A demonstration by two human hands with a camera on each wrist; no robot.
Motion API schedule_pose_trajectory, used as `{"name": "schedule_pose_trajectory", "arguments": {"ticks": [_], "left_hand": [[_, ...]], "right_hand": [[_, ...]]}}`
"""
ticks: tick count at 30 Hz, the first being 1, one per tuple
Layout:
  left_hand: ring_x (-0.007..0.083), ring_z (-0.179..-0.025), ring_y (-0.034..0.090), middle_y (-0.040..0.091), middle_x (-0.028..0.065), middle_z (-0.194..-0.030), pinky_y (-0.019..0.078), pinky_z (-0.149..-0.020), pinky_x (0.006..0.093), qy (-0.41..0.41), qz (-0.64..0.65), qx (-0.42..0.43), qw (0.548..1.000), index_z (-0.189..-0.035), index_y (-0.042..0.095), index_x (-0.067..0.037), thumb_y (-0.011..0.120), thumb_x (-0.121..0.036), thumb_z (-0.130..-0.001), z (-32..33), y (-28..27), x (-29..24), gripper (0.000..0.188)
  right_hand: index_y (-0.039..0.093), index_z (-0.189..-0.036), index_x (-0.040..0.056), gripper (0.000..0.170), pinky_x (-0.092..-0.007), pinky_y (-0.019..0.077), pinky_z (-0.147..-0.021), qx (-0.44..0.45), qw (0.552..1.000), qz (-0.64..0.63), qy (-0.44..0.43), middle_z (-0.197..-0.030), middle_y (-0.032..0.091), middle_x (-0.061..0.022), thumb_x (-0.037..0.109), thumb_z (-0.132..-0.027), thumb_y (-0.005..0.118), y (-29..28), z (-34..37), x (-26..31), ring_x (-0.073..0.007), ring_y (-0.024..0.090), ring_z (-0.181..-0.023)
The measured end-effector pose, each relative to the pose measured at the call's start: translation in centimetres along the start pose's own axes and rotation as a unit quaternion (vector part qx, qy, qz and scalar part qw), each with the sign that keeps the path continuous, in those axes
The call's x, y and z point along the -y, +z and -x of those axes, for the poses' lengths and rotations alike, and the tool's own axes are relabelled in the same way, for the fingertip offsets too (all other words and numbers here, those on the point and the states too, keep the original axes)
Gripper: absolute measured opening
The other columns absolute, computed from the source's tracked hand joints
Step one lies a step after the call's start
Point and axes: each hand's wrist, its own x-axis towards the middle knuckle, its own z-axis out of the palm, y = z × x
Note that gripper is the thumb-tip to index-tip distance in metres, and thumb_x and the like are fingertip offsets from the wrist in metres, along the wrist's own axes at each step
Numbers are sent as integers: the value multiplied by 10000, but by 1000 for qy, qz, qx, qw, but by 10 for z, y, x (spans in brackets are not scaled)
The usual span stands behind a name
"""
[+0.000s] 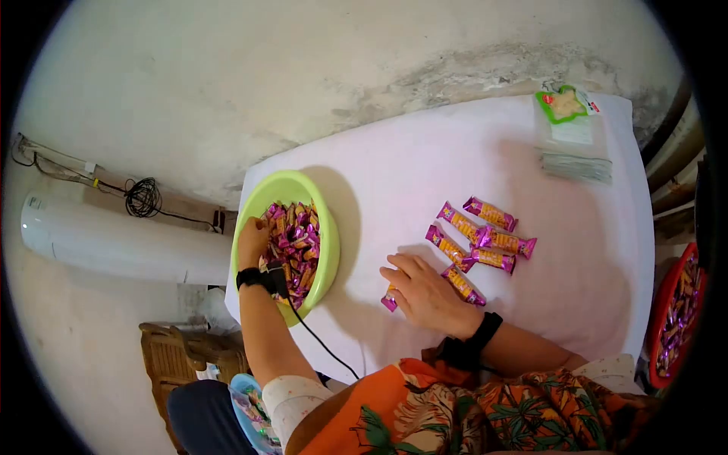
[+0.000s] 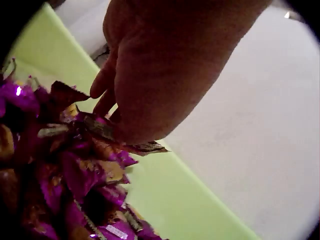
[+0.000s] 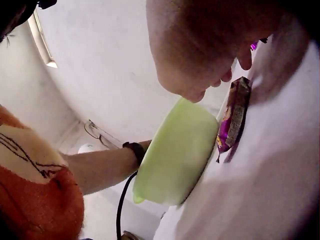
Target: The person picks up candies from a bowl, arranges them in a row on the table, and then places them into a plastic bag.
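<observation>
My left hand [image 1: 253,241] is inside a light green basin [image 1: 331,262] filled with purple-and-orange wrapped snack bars [image 1: 297,246]. In the left wrist view its curled fingers pinch a wrapped snack bar [image 2: 100,128] at the top of the pile, partly hidden by the hand. My right hand [image 1: 432,294] hovers low over the white table, fingers loosely extended and holding nothing. One snack bar [image 3: 234,117] lies just below its fingertips, partly covered by the hand in the head view. Several more snack bars [image 1: 506,242] lie in a loose group beyond the right hand.
A clear plastic packet with a green star-shaped label [image 1: 561,105] lies at the table's far right corner. A red basin [image 1: 655,341] of wrapped bars stands off the right edge, a blue container [image 1: 241,384] below left. A black cable [image 1: 322,341] trails from my left wrist.
</observation>
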Motion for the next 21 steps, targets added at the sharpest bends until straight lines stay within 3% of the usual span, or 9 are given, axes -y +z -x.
{"name": "schedule_pose_trajectory", "arguments": {"ticks": [3,4,6,9,12,15,17,19,21], "left_hand": [[200,-783,593,621,139,-892,476,-703,334,48,168,-95,980,-1017,541,29,573,-188,-875,57,-45,-33,261],[271,-763,615,623,167,-867,480,-668,355,58,175,-139,973,-1027,536,4,574,-136,-871,93,-60,-63,213],[223,-725,610,611,140,-827,476,-639,324,20,171,-109,979,-1025,552,0,593,-113,-866,157,-70,-113,200],[263,-712,613,600,141,-829,495,-647,351,87,141,-126,978,-1108,562,-32,626,-72,-815,231,-19,-137,303],[253,-780,599,595,147,-942,487,-713,340,-17,223,-74,972,-1198,509,-9,589,-66,-842,266,26,-149,369],[207,-1021,520,506,141,-1184,433,-880,315,-115,439,-114,884,-1299,425,8,513,-106,-910,287,64,-157,415],[212,-1059,505,498,135,-1207,406,-927,310,-75,440,-121,887,-1290,424,21,469,-128,-946,296,76,-146,377],[213,-1079,498,490,136,-1226,393,-950,317,-91,584,-137,795,-1269,432,32,431,-157,-976,289,88,-132,349],[207,-1069,503,504,133,-1214,400,-943,318,-97,604,-146,777,-1241,454,32,432,-190,-985,286,92,-135,340]], "right_hand": [[547,-1133,-17,331,-415,406,-953,4,1000,-21,6,-1190,499,-202,65,-814,578,0,-1,2,-361,474,-1120],[550,-1129,-13,327,-412,411,-949,-3,1000,-22,3,-1189,502,-197,63,-813,580,-1,-2,1,-356,479,-1116],[554,-1126,-10,323,-408,415,-945,-8,1000,-23,-2,-1188,505,-191,61,-812,581,-1,-2,0,-352,484,-1112],[557,-1126,-5,329,-406,416,-943,-20,999,-34,-3,-1175,517,-183,54,-804,585,-1,-4,0,-349,488,-1110],[544,-1136,-2,341,-420,396,-969,15,999,-43,16,-1193,512,-182,112,-816,578,-4,-2,3,-347,473,-1133],[562,-1069,-8,271,-412,406,-939,5,1000,-10,-21,-1112,538,-162,124,-834,537,-1,0,-1,-314,493,-1091],[559,-1074,5,286,-381,398,-959,35,999,5,-26,-1148,544,-158,107,-808,584,-4,2,0,-305,489,-1111],[561,-1063,5,275,-381,397,-953,38,999,9,-20,-1126,551,-150,108,-809,582,-2,3,4,-301,495,-1094],[563,-1052,6,263,-380,397,-947,44,999,6,-26,-1103,558,-141,109,-811,580,-1,4,7,-297,500,-1078]]}}
